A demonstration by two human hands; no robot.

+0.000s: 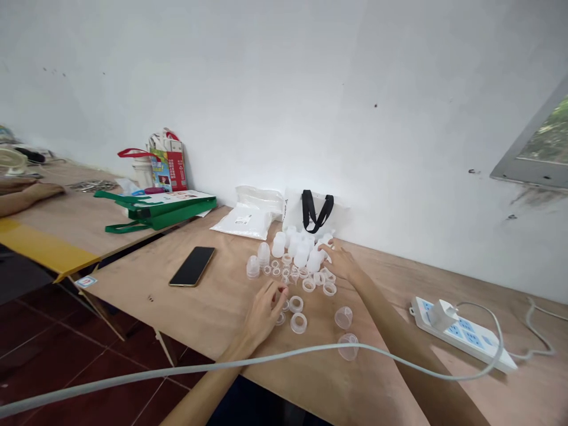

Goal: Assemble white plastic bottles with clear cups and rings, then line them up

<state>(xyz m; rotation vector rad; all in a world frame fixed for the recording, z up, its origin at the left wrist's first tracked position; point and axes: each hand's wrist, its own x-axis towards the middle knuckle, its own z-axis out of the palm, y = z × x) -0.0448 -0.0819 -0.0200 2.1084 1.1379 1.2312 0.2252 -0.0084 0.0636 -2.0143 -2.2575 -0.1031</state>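
Observation:
A cluster of small translucent plastic bottles stands on the plywood table, with several clear rings and caps scattered in front. My left hand rests on the table, fingertips pinched at a small ring near the pile. My right hand reaches into the right side of the bottle cluster, fingers curled around one small bottle. Two clear caps lie loose between my forearms.
A black phone lies to the left. White plastic bags and a bag with black handles lean against the wall. A power strip with a plug sits at right; its grey cable crosses in front. A green bag lies on the neighbouring table.

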